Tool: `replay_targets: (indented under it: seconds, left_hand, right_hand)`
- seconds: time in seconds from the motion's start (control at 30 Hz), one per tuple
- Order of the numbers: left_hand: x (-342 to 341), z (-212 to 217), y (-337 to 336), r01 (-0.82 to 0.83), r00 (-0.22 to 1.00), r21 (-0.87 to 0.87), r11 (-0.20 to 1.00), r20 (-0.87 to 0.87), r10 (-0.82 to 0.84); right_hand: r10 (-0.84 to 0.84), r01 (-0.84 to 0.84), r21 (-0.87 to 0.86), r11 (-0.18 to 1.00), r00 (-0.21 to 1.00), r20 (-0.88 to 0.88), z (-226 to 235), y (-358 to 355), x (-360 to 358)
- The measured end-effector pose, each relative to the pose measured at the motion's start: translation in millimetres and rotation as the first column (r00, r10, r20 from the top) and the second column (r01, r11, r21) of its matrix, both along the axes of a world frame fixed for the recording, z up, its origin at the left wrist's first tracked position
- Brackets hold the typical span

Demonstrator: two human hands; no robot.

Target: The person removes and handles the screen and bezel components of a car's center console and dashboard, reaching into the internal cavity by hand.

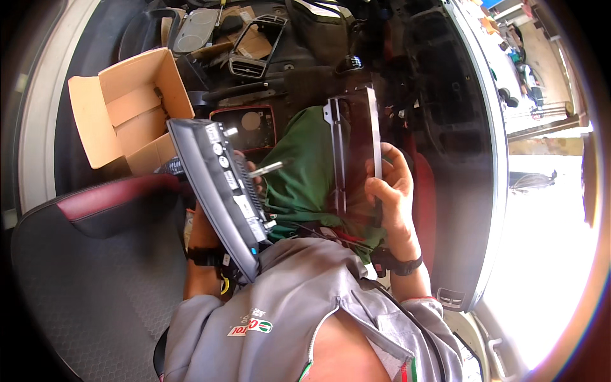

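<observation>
My left hand grips a car stereo head unit, a dark, flat panel tilted on edge with several labels and sockets on its back. Most of that hand is hidden behind the unit; a few fingertips show at its right edge. A short, light-coloured rod sticks out beside those fingers; I cannot make out its kind. Between thumb and fingers, my right hand holds a narrow metal mounting bracket upright. Another slotted metal bracket lies along my green-trousered lap, left of that hand.
An open cardboard box stands at the left, beyond the black and red car seat. Ahead lie a dash trim frame with vents, a gear knob and a red-edged dark case. The door panel rises at the right.
</observation>
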State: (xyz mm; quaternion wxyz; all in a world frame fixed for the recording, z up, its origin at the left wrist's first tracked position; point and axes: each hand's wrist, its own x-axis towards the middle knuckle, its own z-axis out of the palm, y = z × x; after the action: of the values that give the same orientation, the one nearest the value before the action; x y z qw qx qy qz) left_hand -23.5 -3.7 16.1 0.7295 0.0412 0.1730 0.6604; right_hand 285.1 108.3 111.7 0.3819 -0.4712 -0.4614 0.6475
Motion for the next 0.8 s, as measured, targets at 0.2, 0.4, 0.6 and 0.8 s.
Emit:
replay_targets:
  seconds: [0.2,0.4,0.6,0.8]
  left_hand:
    - [-18,-12,-7,-0.189,0.976,-0.18,0.965,-0.142,0.164]
    - [-32,-9,11,-0.266,0.958,-0.3,0.916,-0.19,0.217]
    - [-59,-58,39,-0.151,0.988,0.0,0.989,0.033,0.15]
    - [-68,-57,72,-0.218,0.976,-0.174,0.96,-0.063,0.21]
  right_hand:
    - [-0.018,0.019,-0.019,1.0,0.999,0.037,1,-1,-7]
    - [0.054,-0.044,-0.067,0.997,0.986,0.159,-7,-10,10]
    - [0.004,0.004,-0.048,0.999,0.983,0.181,-7,-17,5]
    - [-0.073,0.083,-0.034,0.996,0.971,0.226,-5,-23,18]
